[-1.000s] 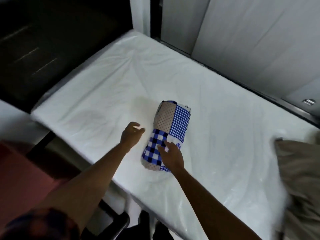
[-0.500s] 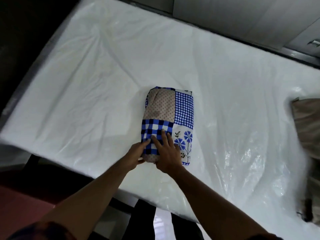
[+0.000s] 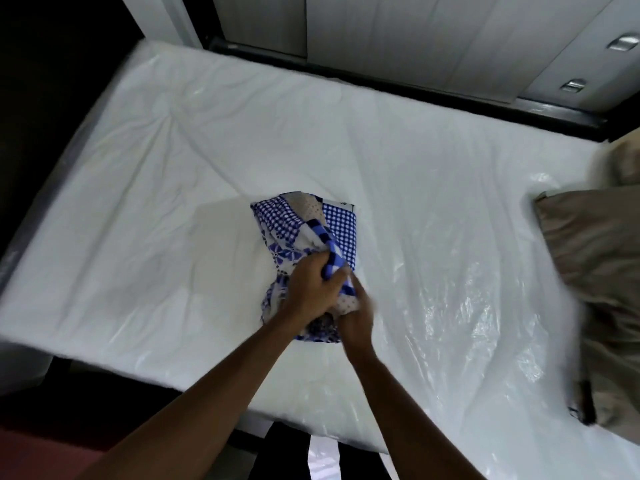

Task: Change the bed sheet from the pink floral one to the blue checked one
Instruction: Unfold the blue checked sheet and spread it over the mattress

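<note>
Mattress (image 3: 166, 209) is bare, white and wrinkled under clear plastic film; pale wall panels (image 3: 415, 39) stand behind. Blue checked sheet (image 3: 341, 233) lies bunched at centre, near the mattress's front edge. Left hand (image 3: 313, 289) is clenched round a raised fold. Right hand (image 3: 356, 315), blurred, pinches the sheet's lower part. Tan pillow (image 3: 595, 258) is at far right.

One camera sits on the person's head. It looks forward and down at the bed (image 3: 173, 168) from close above its near edge. The left hand (image 3: 310, 289), right hand (image 3: 356, 318) and blue checked sheet (image 3: 341, 226) are mid-frame. The wall (image 3: 415, 46) runs along the top, with a pillow (image 3: 595, 271) at the right.
</note>
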Available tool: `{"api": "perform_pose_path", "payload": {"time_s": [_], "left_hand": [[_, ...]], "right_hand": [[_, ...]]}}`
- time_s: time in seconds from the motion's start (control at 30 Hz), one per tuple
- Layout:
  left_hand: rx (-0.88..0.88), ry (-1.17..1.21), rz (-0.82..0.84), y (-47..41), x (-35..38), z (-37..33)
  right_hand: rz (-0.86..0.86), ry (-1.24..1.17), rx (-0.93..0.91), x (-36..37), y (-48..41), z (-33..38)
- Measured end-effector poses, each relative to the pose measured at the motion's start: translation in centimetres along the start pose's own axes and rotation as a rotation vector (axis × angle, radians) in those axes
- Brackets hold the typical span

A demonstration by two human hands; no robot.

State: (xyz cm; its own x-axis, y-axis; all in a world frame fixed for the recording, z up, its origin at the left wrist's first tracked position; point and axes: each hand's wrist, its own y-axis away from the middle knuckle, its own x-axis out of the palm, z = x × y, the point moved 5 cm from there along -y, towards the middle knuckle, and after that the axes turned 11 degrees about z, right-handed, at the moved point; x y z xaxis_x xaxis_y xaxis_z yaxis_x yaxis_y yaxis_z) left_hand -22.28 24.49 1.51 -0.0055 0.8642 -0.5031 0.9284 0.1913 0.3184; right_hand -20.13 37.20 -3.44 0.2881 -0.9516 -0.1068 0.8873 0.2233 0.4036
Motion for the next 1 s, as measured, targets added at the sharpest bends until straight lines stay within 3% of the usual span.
{"api": "perform_pose_path", "payload": {"time_s": [0.07,0.13,0.2,0.27,0.33,0.4,0.5,0.57,0.67,0.73,0.8,0.87,1.0], "left_hand": [[0.269,-0.109,0.082,-0.3,2.9,-3.7],[0.416,-0.175,0.175,0.2,6.6,-6.0],[0.409,-0.206,0.260,0.8,10.1,-6.0],[0.362,-0.205,0.282,1.3,12.3,-4.5],[0.334,-0.233,0.277,1.8,12.5,-2.0],[0.298,-0.305,0.284,2.0,12.1,0.3],[0.212,-0.370,0.298,2.0,11.0,3.4],[0.201,-0.465,0.267,1.4,10.5,4.3],[0.122,-0.397,0.233,0.5,10.5,4.3],[0.010,-0.251,0.303,-0.1,11.8,4.2],[-0.139,-0.103,0.437,-0.7,13.5,4.0],[-0.230,-0.053,0.528,-1.5,14.6,3.9],[-0.279,0.047,0.580,-2.8,15.1,4.0]], "right_hand": [[-0.180,-0.296,0.024,-4.4,-0.4,-0.3],[-0.285,-0.540,0.019,-9.0,-0.5,-1.1],[-0.378,-0.685,0.081,-12.9,0.5,-3.5],[-0.488,-0.749,0.375,-15.8,2.9,-8.5],[-0.518,-0.645,0.632,-17.3,5.1,-12.8],[-0.536,-0.396,0.697,-18.4,6.4,-14.2],[-0.690,-0.039,0.523,-19.5,6.8,-11.2],[-0.674,0.157,0.416,-20.0,6.1,-9.6],[-0.515,0.585,0.253,-20.7,3.5,-7.9],[-0.290,0.799,0.135,-20.2,1.2,-7.7],[-0.108,0.897,0.098,-19.6,-1.2,-7.2],[-0.047,0.866,0.094,-19.7,-3.3,-6.3],[-0.153,0.674,0.141,-23.3,-5.9,-3.5]]}}
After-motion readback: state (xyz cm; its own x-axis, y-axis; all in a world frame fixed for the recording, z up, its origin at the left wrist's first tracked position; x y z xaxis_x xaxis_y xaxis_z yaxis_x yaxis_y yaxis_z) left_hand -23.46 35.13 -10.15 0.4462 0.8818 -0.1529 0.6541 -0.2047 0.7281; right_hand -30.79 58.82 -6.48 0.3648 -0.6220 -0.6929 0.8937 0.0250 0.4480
